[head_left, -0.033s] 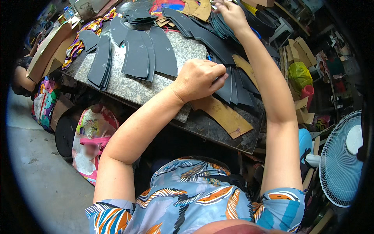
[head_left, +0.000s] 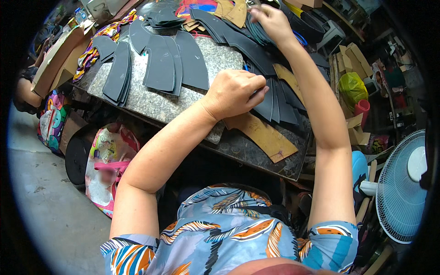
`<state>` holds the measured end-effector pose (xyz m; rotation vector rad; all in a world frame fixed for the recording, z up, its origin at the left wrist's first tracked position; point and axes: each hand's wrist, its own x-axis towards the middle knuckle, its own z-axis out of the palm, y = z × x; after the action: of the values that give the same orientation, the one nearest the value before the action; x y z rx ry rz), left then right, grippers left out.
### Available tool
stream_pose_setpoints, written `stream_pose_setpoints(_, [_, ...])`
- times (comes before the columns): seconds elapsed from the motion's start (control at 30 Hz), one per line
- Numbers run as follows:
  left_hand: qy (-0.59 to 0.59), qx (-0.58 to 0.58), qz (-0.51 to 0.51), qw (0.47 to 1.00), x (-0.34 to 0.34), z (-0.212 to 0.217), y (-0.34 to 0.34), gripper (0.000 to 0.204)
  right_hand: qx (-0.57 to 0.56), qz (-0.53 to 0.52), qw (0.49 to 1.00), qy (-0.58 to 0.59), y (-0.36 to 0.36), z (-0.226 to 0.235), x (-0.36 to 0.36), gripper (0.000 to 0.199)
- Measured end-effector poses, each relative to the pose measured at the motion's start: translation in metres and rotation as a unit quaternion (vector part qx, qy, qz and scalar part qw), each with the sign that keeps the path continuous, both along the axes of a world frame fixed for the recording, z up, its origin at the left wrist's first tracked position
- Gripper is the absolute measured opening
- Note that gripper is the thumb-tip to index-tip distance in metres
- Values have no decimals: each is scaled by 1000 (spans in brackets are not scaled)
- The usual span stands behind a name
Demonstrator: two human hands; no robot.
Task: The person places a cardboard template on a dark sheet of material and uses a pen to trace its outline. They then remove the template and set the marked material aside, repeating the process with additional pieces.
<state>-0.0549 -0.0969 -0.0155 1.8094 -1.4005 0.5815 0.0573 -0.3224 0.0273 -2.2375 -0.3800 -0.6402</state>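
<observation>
My left hand (head_left: 234,93) is curled closed above the front of the stone slab (head_left: 142,101); what its fingers hold, if anything, is hidden. Below that hand lies a curved tan pattern piece (head_left: 263,137). Farther off, my right hand (head_left: 272,24) is raised over the back right of the table with its fingers pinched together. Anything between those fingertips is too small and blurred to name. Dark grey curved cut pieces (head_left: 160,64) lie in overlapping groups on the slab. More dark pieces (head_left: 252,54) fan out between my two hands, with another tan piece (head_left: 289,82) beside them.
Cardboard (head_left: 59,59) and a patterned cloth (head_left: 87,57) sit at the table's left. A colourful bag (head_left: 110,160) is below its front edge. On the right stand a white fan (head_left: 401,192), a yellow plastic bag (head_left: 354,89) and a red roll (head_left: 362,112).
My right hand has come slightly nearer and turned a little. My left hand and the cut pieces stay where they were.
</observation>
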Motion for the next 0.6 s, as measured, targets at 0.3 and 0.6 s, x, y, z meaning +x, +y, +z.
stream_pose_setpoints(0.3, [81, -84, 85, 989, 5, -5, -4, 17, -318, -184, 924, 108, 34, -16, -135, 38])
stream_pose_setpoints(0.6, [118, -120, 140, 976, 10, -8, -3, 69, 35, -133, 989, 57, 48, -11, -124, 18])
